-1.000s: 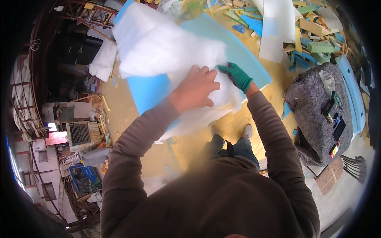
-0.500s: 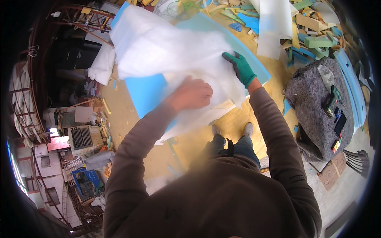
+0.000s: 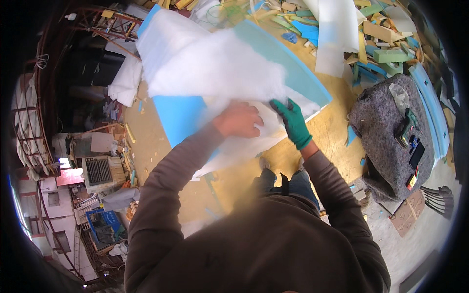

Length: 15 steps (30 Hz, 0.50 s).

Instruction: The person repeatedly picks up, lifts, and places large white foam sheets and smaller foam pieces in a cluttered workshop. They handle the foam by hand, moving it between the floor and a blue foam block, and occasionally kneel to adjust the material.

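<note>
A thick sheet of white fluffy wadding (image 3: 210, 68) lies over a blue foam panel (image 3: 181, 115) on a wooden worktable (image 3: 146, 141). My bare left hand (image 3: 239, 119) presses on the near part of the wadding, fingers curled into it. My right hand (image 3: 292, 122), in a green glove, grips the wadding's edge just to the right, near the panel's corner. The far part of the wadding is lifted and bunched above both hands.
Foam offcuts (image 3: 381, 44) in blue, green and tan litter the far right of the table, beside a hanging white strip (image 3: 334, 34). A grey felt-covered block (image 3: 395, 132) with small tools on it stands at right. Clutter and a white grille unit (image 3: 100, 171) lie at left.
Both hands have shifted rightward over the wadding. The wadding has bunched and risen toward the far side, uncovering more of the blue panel at left.
</note>
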### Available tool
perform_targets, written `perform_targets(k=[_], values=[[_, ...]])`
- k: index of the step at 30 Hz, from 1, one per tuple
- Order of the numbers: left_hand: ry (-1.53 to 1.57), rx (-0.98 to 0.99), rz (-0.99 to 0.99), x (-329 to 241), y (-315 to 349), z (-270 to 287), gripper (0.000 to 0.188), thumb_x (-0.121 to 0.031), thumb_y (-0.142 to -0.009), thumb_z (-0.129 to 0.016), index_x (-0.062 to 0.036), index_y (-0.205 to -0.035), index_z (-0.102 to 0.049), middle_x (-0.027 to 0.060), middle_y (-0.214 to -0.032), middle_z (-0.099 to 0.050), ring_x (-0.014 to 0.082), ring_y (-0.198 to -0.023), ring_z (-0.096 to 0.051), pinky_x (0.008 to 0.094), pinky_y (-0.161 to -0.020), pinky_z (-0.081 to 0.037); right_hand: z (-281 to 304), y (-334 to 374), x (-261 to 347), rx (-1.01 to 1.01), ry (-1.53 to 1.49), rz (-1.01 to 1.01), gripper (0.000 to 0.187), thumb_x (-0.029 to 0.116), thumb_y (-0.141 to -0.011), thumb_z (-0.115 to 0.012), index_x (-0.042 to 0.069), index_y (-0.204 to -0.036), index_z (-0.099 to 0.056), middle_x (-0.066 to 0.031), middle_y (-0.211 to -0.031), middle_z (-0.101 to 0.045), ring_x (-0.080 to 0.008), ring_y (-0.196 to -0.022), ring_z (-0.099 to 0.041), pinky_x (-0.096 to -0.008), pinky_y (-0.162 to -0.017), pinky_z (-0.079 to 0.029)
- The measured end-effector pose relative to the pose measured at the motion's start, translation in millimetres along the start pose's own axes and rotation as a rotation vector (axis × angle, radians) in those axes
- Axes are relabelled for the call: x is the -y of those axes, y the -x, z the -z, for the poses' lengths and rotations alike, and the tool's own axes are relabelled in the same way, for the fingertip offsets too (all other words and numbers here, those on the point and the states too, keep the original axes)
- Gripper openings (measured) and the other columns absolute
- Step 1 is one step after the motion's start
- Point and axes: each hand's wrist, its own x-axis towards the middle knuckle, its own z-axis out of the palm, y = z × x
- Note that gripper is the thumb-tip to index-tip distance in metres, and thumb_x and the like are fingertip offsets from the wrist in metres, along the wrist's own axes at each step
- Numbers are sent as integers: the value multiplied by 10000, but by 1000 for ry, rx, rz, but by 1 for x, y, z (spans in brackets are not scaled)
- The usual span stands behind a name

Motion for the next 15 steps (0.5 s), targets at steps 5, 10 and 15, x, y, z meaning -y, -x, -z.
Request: perform_targets(k=[5,10,15], values=[[-40,-12,36,-6,0,13,344,-434,-858,-678,-234,-1083,-845,80,-1090,-781,347,-1008,-736,476,-859,-567,-24,26,-36,-73,-217,-58,259,169,-1049,-735,7,-1251,-751,15,-1111,-742,-65,-970,-628,-261,-839,-486],[50,-201,52,-4,26,22,265,-346,-928,-692,-181,-1103,-805,88,-1156,-760,339,-1106,-698,480,-961,-533,-25,27,-53,-63,-132,-68,239,170,-1052,-742,10,-1229,-755,29,-1085,-743,-57,-943,-624,-266,-832,-493],[158,-622,96,4,75,-18,358,-150,-984,-676,-79,-1334,-705,124,-1481,-628,368,-1420,-519,521,-1225,-337,-40,38,-53,-9,-98,-45,239,141,-1043,-752,8,-1241,-740,25,-980,-735,-63,-885,-623,-272,-804,-501]])
